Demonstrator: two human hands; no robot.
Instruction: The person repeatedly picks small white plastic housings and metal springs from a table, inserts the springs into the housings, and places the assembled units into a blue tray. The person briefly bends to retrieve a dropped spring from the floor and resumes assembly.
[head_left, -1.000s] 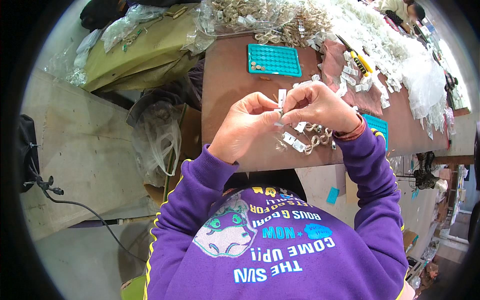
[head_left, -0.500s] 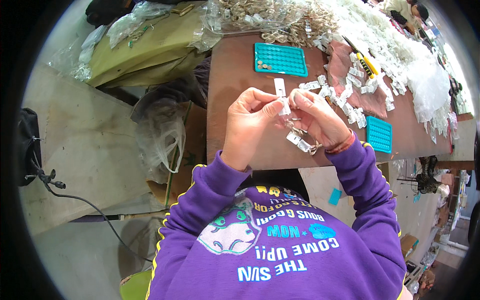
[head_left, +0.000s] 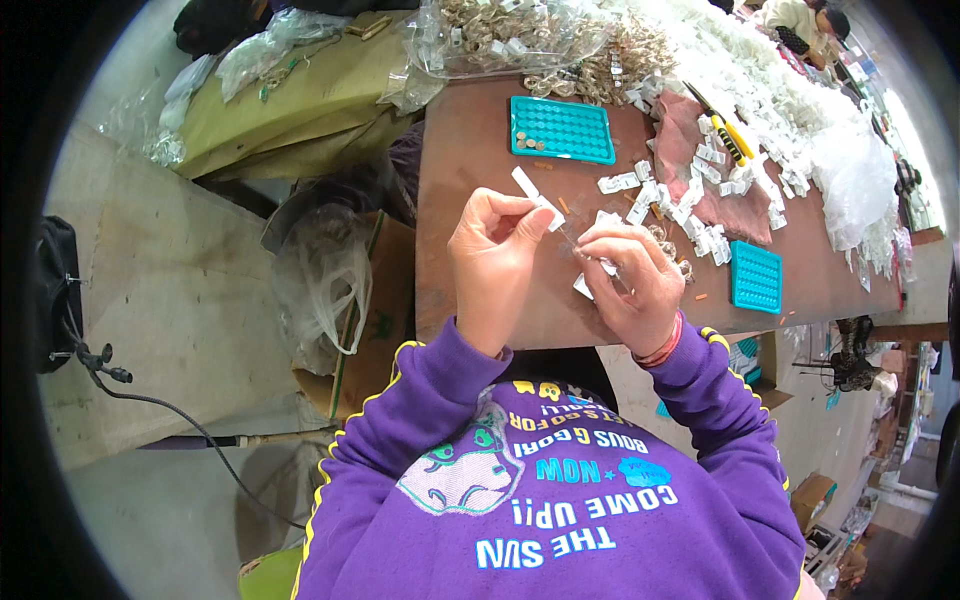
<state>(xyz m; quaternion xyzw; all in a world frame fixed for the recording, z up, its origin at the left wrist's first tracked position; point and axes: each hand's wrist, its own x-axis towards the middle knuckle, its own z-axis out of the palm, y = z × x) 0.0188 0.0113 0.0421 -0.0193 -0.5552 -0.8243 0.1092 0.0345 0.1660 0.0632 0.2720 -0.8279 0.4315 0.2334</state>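
The left hand (head_left: 493, 262) pinches a white tag (head_left: 525, 183) between thumb and forefinger; the tag is raised above the brown table (head_left: 460, 150) and tilts, its far end pointing up and to the left. The right hand (head_left: 640, 285) is just beside it, fingers curled toward the thumb over small white pieces and a bundle of beige cord; its grip is too blurred to tell whether it grasps anything. Beyond the hands lies a teal tray (head_left: 565, 122) with a few small round discs (head_left: 521, 141) in one corner. Right of the right hand sits a second teal tray (head_left: 757, 278), near loose white tags (head_left: 690, 207). A yellow-and-black hand tool (head_left: 741, 140) rests by a pink cloth (head_left: 672, 125).
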